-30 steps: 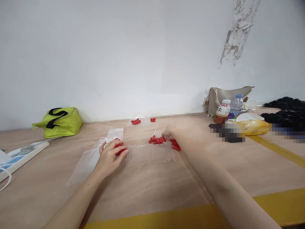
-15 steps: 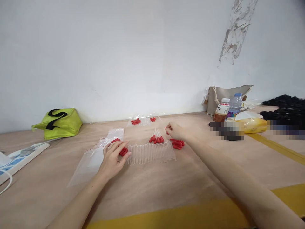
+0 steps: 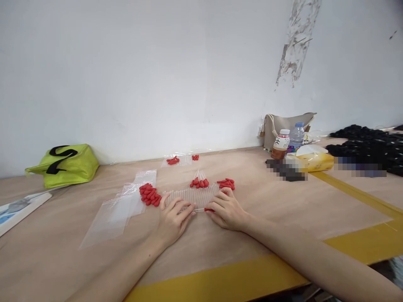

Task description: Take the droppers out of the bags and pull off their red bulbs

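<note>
My left hand [image 3: 174,218] pinches one end of a clear tube [image 3: 199,210], likely a glass dropper tube, at the front of the row. Its fingers lie over the left part of the row of clear tubes [image 3: 189,194]. My right hand [image 3: 228,211] is closed on a red rubber bulb [image 3: 208,209], which is at the tube's right end; how far the tube sits in it is hidden. Behind the row lie several droppers with red bulbs [image 3: 201,183]. A pile of red bulbs [image 3: 149,194] is left of the row, and a smaller pile [image 3: 227,183] is behind my right hand.
Clear plastic bags [image 3: 107,218] lie to the left. Farther back is another bag with red bulbs [image 3: 173,160]. A green bag [image 3: 72,165] and a white power strip [image 3: 25,209] stand left; bottles [image 3: 281,144], a tissue pack [image 3: 317,161] and black material [image 3: 365,147] are right.
My right hand has come from behind the row to its front with a red bulb. My left hand has moved right, off the bulb pile, and now pinches a tube. The view has turned slightly right.
</note>
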{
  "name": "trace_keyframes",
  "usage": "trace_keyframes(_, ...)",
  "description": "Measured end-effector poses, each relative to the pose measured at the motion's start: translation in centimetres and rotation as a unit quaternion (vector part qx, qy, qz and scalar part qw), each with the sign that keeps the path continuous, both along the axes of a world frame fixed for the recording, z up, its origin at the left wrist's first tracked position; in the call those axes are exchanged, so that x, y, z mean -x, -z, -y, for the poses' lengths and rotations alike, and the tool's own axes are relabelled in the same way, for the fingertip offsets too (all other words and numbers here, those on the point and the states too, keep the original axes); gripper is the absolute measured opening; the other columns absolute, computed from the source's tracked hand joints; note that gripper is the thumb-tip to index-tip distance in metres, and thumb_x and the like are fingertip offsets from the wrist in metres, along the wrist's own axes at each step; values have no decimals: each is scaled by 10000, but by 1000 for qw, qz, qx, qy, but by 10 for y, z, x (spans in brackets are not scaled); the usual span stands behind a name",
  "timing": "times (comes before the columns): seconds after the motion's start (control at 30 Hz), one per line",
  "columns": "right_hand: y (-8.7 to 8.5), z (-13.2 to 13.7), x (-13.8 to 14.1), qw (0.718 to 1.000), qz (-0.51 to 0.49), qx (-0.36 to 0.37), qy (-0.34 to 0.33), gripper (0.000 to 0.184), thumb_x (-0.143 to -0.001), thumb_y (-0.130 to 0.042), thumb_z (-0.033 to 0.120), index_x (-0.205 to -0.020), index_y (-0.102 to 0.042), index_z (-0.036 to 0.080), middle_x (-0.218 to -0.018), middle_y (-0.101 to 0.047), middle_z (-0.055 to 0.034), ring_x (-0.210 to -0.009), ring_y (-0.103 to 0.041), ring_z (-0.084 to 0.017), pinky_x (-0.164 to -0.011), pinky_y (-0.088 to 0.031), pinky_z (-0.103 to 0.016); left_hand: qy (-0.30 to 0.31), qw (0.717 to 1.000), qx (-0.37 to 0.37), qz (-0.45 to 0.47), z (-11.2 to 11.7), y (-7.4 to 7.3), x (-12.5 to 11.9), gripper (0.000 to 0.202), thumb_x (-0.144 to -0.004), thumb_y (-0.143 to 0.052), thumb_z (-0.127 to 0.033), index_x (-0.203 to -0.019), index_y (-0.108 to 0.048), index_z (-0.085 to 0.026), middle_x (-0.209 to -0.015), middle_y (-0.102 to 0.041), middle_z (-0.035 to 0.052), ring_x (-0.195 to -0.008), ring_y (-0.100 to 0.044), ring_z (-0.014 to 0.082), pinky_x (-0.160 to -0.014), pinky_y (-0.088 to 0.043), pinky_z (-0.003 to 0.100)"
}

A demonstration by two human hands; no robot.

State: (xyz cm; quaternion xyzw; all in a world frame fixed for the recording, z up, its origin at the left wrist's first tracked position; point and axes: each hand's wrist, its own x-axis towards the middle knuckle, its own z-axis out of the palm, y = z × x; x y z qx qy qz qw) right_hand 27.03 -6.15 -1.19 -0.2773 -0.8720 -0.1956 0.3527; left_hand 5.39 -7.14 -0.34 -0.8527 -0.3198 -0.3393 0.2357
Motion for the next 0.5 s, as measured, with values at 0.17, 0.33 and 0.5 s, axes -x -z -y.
trace_keyframes(0.17, 2, 3, 3, 1000, -19, -11, -13, 146, -837, -469, 257, -905, -582, 195, -720, -600, -15, -720, -453, -137, -759, -261, -335, 18, 999, -18, -29, 4, -2, -1, 165, -815, -518, -198, -946, -607, -248, -693, -654, -30, -697, -556, 129, -911, -254, 425)
trace_keyframes(0.33, 2, 4, 3, 1000, -5, -19, 6, 129, -826, -487, 263, -826, -609, 223, -649, -573, 0, -682, -422, -131, -757, -239, -356, 14, 999, -26, -32, 7, -2, -5, 140, -821, -492, -167, -835, -616, -231, -627, -635, -35, -647, -538, 121, -837, -285, 386)
trace_keyframes(0.5, 3, 4, -7, 1000, -2, -19, -2, 139, -801, -482, 204, -810, -618, 234, -625, -568, 11, -665, -441, -124, -760, -253, -369, 24, 999, -17, -20, 8, -1, 2, 179, -824, -460, -161, -825, -624, -230, -632, -639, -17, -657, -551, 131, -791, -308, 375)
